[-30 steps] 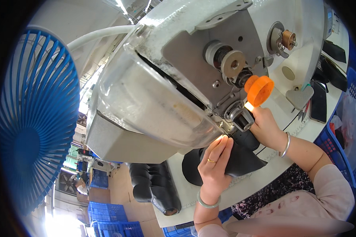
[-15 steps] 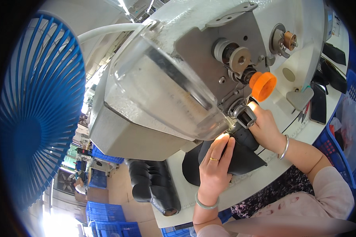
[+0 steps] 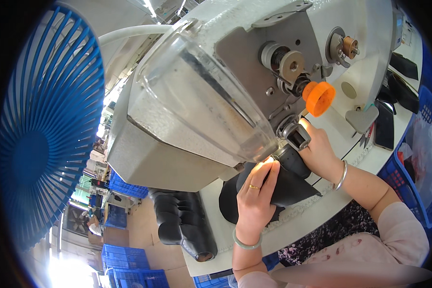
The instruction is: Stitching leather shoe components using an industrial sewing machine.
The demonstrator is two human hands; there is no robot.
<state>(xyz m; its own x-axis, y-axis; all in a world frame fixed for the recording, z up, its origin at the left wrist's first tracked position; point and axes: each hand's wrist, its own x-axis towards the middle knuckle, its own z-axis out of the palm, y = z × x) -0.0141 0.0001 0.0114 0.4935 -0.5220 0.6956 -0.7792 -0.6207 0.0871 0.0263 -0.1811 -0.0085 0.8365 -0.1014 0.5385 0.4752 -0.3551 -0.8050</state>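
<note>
A black, leather-like shoe upper piece (image 3: 293,188) lies under the head of a light grey sewing machine (image 3: 170,161). My left hand (image 3: 258,199), wearing a ring and a pale bangle, grips the piece's near edge, with fingertips lit beside the needle area. On the other side, my right hand (image 3: 320,151) is closed around the far part of the piece. Some of its fingers are hidden behind the machine's metal thread parts (image 3: 294,133). An orange knob (image 3: 318,98) sticks out above that hand. The needle itself is hidden.
A row of nested black molded pieces (image 3: 180,218) sits at the table's left. To the right lie a phone (image 3: 384,126), small red-handled snips (image 3: 367,137) and a grey pad-like part (image 3: 361,119). A blue basket (image 3: 425,192) stands beyond the right edge; a blue fan (image 3: 31,158) fills the left.
Both hands and the black piece stay at the machine, with only a slight shift. The whole view has moved a little, and the machine's thread parts sit slightly differently.
</note>
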